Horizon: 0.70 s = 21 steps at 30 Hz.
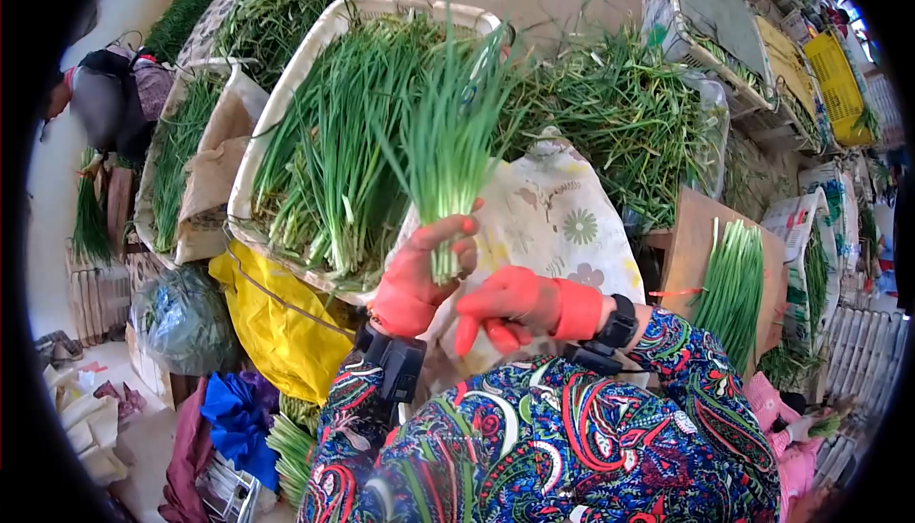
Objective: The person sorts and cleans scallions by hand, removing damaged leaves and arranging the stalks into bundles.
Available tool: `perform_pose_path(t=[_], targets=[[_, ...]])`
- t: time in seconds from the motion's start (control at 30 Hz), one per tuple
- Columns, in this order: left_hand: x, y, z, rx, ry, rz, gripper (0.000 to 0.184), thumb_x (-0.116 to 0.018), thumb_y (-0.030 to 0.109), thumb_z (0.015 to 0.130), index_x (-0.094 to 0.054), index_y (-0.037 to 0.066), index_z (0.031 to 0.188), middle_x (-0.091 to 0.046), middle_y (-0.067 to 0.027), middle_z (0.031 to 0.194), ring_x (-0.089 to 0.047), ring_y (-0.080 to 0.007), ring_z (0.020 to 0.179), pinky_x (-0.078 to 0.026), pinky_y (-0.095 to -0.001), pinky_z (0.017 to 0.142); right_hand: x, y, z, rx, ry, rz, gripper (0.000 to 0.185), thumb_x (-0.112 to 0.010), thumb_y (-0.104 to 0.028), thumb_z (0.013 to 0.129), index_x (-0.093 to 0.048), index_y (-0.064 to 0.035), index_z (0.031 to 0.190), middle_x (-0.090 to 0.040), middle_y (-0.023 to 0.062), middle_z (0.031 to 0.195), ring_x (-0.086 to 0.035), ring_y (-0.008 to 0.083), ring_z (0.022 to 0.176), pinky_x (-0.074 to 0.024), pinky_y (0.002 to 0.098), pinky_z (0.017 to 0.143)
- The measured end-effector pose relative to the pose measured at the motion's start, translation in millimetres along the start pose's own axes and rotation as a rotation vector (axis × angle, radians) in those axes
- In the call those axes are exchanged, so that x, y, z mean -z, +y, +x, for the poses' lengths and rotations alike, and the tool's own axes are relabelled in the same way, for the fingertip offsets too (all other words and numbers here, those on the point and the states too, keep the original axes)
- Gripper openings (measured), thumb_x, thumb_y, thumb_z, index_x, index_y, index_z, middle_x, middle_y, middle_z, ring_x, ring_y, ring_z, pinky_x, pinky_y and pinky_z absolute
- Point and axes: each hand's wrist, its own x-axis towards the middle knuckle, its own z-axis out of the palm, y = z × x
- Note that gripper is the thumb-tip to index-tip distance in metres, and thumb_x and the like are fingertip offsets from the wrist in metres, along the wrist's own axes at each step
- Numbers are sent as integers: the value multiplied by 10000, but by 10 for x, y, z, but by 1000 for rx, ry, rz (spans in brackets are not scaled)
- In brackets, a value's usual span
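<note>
My left hand (429, 261), in an orange-red glove, is wrapped around the lower stems of a bunch of garlic chives or similar long green stalks (452, 132). The bunch stands upright, leaf tips pointing away from me, pale cut ends showing below my fingers. To its right is my right hand (519, 306), gloved the same way, just below and beside the stem ends. Its fingers are partly bent and apart, pointing left, with nothing visible in them. Beyond my left hand, a white plastic basket (244, 184) holds many more of the stalks.
A flower-patterned cloth (543, 208) covers my lap area. Loose leafy trimmings (620, 123) are heaped behind it. At right, tied stalks (729, 285) lie on a brown board (694, 237). A yellow sack (286, 313) sits at left. Another person (114, 94) is at the far left.
</note>
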Motion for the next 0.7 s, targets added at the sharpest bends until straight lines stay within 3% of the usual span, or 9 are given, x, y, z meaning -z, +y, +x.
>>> perform_pose_path(t=[0.17, 0.2, 0.23, 0.33, 0.37, 0.43, 0.57, 0.6, 0.7], targets=[[15, -23, 80, 29, -92, 27, 306, -535, 94, 785, -459, -28, 1055, -488, -14, 778, -388, -62, 554, -325, -185, 497, 561, 213, 620, 267, 367, 931, 554, -360, -520, 812, -527, -63, 1077, -596, 19, 792, -554, 121, 641, -432, 228, 600], [-72, -96, 169, 5, -103, 123, 253, -536, 91, 782, -485, -23, 1001, -497, -23, 754, -399, -73, 542, -322, -201, 487, 735, 416, 879, 358, -285, 1036, 587, -344, -548, 806, -527, -62, 1078, -597, 33, 838, -557, 139, 739, -432, 240, 645], [-137, -156, 236, -17, -114, 215, 201, -538, 88, 779, -511, -18, 948, -505, -32, 730, -409, -83, 530, -319, -216, 478, 651, 337, 870, 416, -464, 1052, 582, -334, -548, 813, -530, -66, 1073, -600, 34, 862, -555, 137, 732, -440, 251, 663], [-40, -143, 364, -101, -51, 280, 270, -546, 90, 767, -509, 1, 1018, -500, -28, 706, -410, -97, 498, -318, -213, 458, 359, 289, 868, 472, -370, 1102, 571, -305, -547, 834, -538, -77, 1060, -608, 40, 934, -549, 131, 711, -464, 283, 718], [-40, -118, 371, -130, -54, 315, 270, -548, 89, 763, -510, 8, 1018, -499, -26, 705, -413, -98, 497, -319, -213, 454, 340, 348, 872, 322, 203, 909, 552, -315, -532, 840, -537, -82, 1071, -608, 51, 966, -561, 132, 735, -458, 280, 734], [-118, -87, 369, -165, -7, 449, 194, -563, 86, 746, -520, 19, 923, -504, -26, 691, -430, -103, 497, -335, -218, 440, 277, 423, 813, 246, 298, 865, 509, -347, -544, 828, -557, -120, 1015, -606, 16, 862, -556, 114, 754, -441, 282, 729], [230, 100, 519, -202, 150, 820, 179, -605, 109, 700, -521, 42, 843, -504, -19, 631, -474, -107, 507, -371, -238, 452, 133, 280, 238, -169, -137, 579, 474, -364, -479, 846, -545, -111, 1082, -608, 30, 988, -585, 137, 808, -418, 261, 735], [218, 151, 465, -185, 143, 845, 170, -598, 106, 704, -520, 44, 842, -507, -23, 628, -477, -111, 496, -370, -239, 445, 180, 160, 50, -109, -254, 329, 508, -395, -440, 828, -436, -111, 1213, -567, 39, 1085, -541, 168, 964, -403, 316, 833], [114, 171, 226, -109, 131, 954, 159, -576, 97, 718, -522, 31, 852, -514, -32, 625, -486, -125, 463, -373, -245, 425, 178, -50, 42, 898, 427, -985, 615, -396, -448, 806, -294, -114, 1312, -379, 99, 1301, -410, 239, 1161, -316, 364, 952]])
